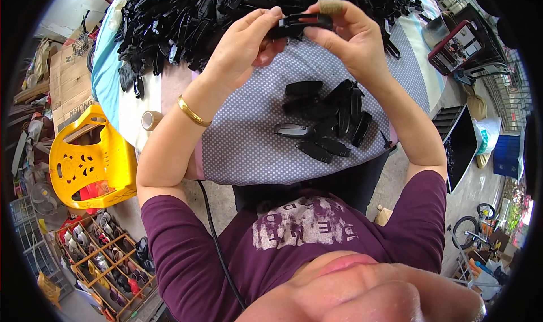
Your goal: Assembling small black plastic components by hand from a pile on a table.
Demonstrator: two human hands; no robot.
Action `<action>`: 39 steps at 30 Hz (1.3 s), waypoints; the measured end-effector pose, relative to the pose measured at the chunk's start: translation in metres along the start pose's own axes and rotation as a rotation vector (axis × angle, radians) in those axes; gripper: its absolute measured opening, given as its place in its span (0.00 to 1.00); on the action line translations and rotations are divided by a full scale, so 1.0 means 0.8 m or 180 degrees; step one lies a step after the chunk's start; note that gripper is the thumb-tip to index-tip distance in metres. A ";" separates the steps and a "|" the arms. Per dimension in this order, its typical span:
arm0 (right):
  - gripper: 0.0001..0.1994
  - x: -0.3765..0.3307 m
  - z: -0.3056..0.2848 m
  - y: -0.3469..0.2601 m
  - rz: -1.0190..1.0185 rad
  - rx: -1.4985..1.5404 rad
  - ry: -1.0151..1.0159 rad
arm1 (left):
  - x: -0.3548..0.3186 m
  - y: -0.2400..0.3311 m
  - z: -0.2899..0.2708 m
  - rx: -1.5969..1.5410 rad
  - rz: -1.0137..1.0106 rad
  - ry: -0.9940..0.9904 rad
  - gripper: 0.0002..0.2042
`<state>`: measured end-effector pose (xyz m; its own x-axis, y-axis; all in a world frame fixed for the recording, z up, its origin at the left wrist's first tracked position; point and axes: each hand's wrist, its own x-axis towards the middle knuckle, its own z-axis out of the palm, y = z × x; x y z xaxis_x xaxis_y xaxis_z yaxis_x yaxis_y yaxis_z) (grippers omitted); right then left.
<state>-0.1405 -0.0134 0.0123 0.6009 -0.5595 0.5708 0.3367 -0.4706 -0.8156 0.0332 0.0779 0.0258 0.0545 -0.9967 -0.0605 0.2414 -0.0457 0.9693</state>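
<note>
Near the far side of the table, a slim black plastic piece point(294, 26) is held up between my two hands. My left hand point(244, 44) pinches its left end with thumb and fingers. At the other end, the thumb and fingers of my right hand point(357, 39) close on it; one finger is wrapped in tan tape. Parts of the piece are hidden by the fingers. Behind it spreads a large heap of similar black plastic pieces point(186, 19). Closer to me, a small loose pile of black pieces point(339, 115) lies on the dotted cloth point(243, 135).
A tape roll point(150, 120) lies at the table's left edge, beside a yellow plastic chair point(85, 163). A phone point(457, 48) stands at the right near a metal can point(438, 31). A black crate point(461, 144) is right of the table. A dark cable point(212, 231) crosses my left side.
</note>
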 end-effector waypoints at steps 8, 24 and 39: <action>0.13 -0.007 0.005 0.000 0.0378 -0.0503 0.0028 | 0.000 -0.004 -0.002 -0.0531 0.0654 -0.0303 0.10; 0.13 -0.013 0.007 -0.009 -0.0330 -0.1721 0.0134 | 0.000 -0.007 -0.003 0.1350 0.1322 0.0265 0.13; 0.15 -0.013 0.013 -0.011 -0.0887 -0.2427 0.0157 | -0.003 -0.016 0.012 0.0806 0.1167 0.0291 0.14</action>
<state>-0.1422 0.0040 0.0127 0.5293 -0.3743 0.7614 -0.1280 -0.9224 -0.3644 0.0204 0.0799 0.0158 0.1802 -0.9406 0.2878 -0.0537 0.2827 0.9577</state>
